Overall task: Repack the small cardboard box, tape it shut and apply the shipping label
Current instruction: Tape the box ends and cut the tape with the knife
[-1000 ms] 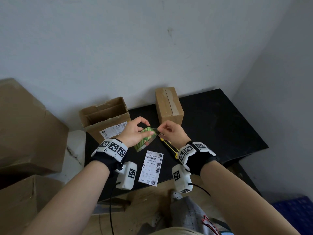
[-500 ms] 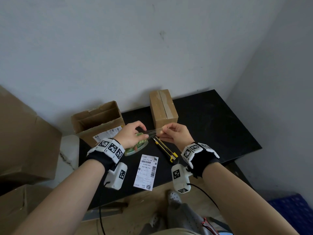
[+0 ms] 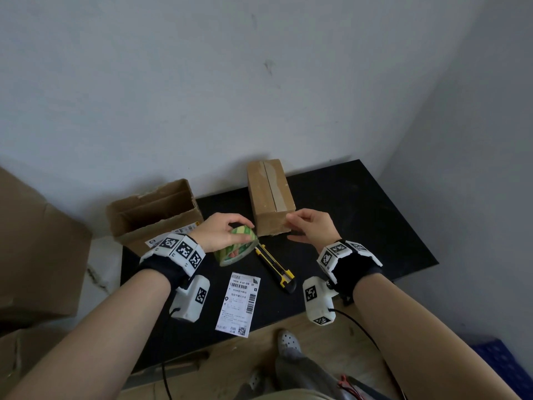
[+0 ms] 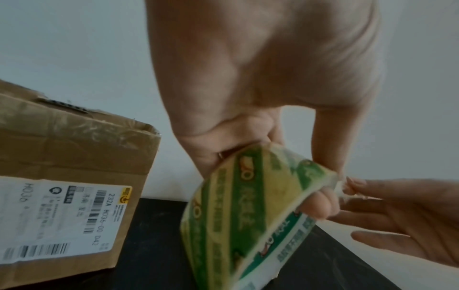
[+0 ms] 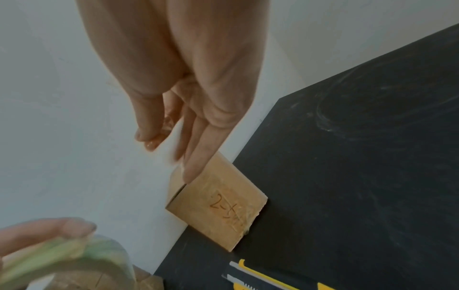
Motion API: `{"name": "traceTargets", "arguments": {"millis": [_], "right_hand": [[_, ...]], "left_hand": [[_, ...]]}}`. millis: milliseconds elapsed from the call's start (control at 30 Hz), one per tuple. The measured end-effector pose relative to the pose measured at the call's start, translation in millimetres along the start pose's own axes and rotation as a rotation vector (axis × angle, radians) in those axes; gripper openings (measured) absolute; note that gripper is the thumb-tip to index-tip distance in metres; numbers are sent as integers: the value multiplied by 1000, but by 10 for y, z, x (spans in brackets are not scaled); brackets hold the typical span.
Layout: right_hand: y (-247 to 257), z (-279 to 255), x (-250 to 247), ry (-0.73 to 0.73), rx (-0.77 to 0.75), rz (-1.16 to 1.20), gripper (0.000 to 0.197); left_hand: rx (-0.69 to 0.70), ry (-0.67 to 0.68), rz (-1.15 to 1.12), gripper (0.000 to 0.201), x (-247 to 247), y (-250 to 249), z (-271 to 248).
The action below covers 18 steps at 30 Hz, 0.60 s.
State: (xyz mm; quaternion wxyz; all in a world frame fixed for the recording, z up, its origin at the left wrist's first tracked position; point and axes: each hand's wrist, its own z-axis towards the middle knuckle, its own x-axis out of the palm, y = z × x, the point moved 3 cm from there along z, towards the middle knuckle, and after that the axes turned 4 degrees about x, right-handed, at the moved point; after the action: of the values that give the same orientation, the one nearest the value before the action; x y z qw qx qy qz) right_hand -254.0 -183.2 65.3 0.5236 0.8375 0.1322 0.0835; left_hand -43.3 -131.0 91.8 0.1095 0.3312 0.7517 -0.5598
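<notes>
The small closed cardboard box (image 3: 269, 194) stands at the back of the black table (image 3: 360, 226); its side carries handwriting in the right wrist view (image 5: 218, 206). My left hand (image 3: 239, 226) grips a green and yellow tape roll (image 3: 236, 245) just left of the box's near end. A short clear tape end (image 4: 340, 186) runs from the roll (image 4: 248, 215) to my right hand (image 3: 291, 219), which pinches it between thumb and forefinger at the box's near right corner. The white shipping label (image 3: 239, 303) lies flat near the table's front edge.
A yellow and black utility knife (image 3: 275, 267) lies between the roll and the label. An open cardboard box (image 3: 153, 212) with a printed label stands at the table's back left. Larger cartons (image 3: 37, 255) are stacked on the left. A wall runs behind the table.
My right hand has moved right, away from the roll toward the small box's corner, drawing the tape end out. The left hand still holds the roll.
</notes>
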Motion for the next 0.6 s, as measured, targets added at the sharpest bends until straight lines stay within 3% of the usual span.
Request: {"name": "traceTargets", "arguments": {"millis": [100, 200, 333, 433, 600], "right_hand": [[17, 49, -62, -14, -3, -15, 12], [32, 88, -142, -23, 10, 10, 12], [39, 152, -168, -16, 32, 70, 16], [48, 211, -163, -8, 67, 123, 17], [49, 285, -254, -24, 79, 89, 20]], "left_hand": [[-6, 9, 72, 32, 15, -4, 64], [-98, -55, 116, 29, 31, 46, 108], [-57, -110, 79, 20, 24, 36, 178], [-24, -71, 66, 11, -16, 44, 228], [-52, 0, 98, 21, -63, 137, 301]]}}
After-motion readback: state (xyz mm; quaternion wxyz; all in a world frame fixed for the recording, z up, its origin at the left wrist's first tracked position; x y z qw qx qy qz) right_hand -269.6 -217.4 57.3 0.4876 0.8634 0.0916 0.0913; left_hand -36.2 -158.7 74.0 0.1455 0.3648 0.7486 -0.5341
